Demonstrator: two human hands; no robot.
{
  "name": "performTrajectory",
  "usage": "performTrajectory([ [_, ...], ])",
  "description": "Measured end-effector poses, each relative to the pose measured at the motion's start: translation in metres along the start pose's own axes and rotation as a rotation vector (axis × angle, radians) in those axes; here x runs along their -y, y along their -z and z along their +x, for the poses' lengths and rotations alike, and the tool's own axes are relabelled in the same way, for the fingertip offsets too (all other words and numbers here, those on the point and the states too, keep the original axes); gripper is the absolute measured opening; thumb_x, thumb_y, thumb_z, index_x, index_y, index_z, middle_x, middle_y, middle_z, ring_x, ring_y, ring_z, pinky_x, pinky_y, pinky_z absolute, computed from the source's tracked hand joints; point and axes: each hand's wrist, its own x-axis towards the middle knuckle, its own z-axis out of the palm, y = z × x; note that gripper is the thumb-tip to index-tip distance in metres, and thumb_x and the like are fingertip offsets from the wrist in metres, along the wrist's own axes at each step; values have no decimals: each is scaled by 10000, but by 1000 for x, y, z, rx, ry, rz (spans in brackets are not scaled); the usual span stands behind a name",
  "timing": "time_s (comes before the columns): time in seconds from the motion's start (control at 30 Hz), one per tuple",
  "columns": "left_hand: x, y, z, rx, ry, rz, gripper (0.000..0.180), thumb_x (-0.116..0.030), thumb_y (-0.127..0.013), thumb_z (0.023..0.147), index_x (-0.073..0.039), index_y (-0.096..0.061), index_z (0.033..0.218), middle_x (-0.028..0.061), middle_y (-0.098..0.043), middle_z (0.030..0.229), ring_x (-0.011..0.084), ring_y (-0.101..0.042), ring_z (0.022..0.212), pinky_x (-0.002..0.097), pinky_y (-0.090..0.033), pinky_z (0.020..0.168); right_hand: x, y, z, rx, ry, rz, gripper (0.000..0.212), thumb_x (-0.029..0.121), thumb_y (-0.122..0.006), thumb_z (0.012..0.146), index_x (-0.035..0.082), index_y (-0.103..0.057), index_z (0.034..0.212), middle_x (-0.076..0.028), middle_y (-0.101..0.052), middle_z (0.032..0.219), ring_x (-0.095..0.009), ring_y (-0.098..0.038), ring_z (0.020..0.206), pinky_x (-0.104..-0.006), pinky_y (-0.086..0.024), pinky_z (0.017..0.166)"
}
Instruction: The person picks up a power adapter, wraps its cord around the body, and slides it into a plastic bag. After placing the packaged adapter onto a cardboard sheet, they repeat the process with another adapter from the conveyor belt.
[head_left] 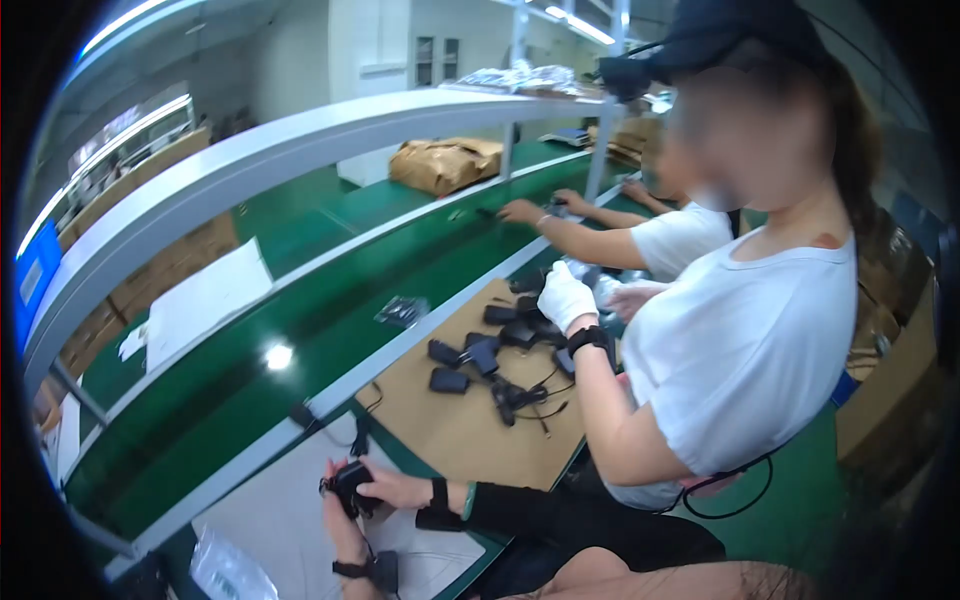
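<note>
My left hand [343,525] and my right hand [398,488] come together low in the view, above a pale sheet [270,505] on the bench. Between them is a black power adapter [353,485], gripped from both sides. My left fingers curl round its far side, and my right fingers press on its near face. Both my wrists wear black bands. A dark cable with a plug [360,437] lies just beyond my hands. A clear plastic bag [230,568] rests at the lower left.
A brown cardboard sheet [430,425] carries several black adapters [480,352] and coiled cables [510,400]. A co-worker with a white-gloved hand [567,297] stands at the right. Beyond runs a green conveyor belt [330,325] with a small bagged item [402,311]. A grey shelf rail [240,150] arches overhead.
</note>
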Motion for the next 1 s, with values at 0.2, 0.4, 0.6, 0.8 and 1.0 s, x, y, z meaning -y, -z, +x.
performTrajectory([
  [0.2,0,-18,-3,83,55,39,550,-388,-312,955,-59,-269,1393,108,-470,1249,216,-473,1115,336,-369,955,24,16,-6,48,-40,17,559,316,-483,896,-24,-243,1270,-167,-511,1060,-225,-529,962,-320,-432,802],
  [0.4,5,12,6,103,169,359,562,-406,-297,954,-26,-308,1367,133,-499,1209,223,-482,1103,341,-371,953,72,27,-2,101,-186,259,492,283,-513,885,17,-290,1233,-124,-511,1041,-208,-527,940,-317,-432,783],
  [0.6,-24,-32,-4,-26,-121,136,498,-370,-277,954,16,-483,1192,150,-560,1098,225,-517,1035,345,-385,924,69,18,-7,281,-197,287,613,285,-662,769,37,-329,1220,-118,-525,1063,-208,-532,963,-304,-438,797],
  [0.8,-17,-15,-5,99,-183,281,427,-315,-279,949,16,-542,1014,149,-594,1003,224,-549,950,341,-393,901,56,7,-8,372,-150,142,523,230,-776,609,7,-535,1017,-111,-596,913,-196,-572,846,-314,-469,736],
  [1.0,-28,0,-5,77,-22,324,439,-354,-291,945,2,-536,1025,137,-580,1043,221,-534,985,336,-387,917,60,-9,3,326,-226,331,371,164,-736,653,1,-550,930,-54,-577,820,-134,-567,707,-281,-479,619],
])
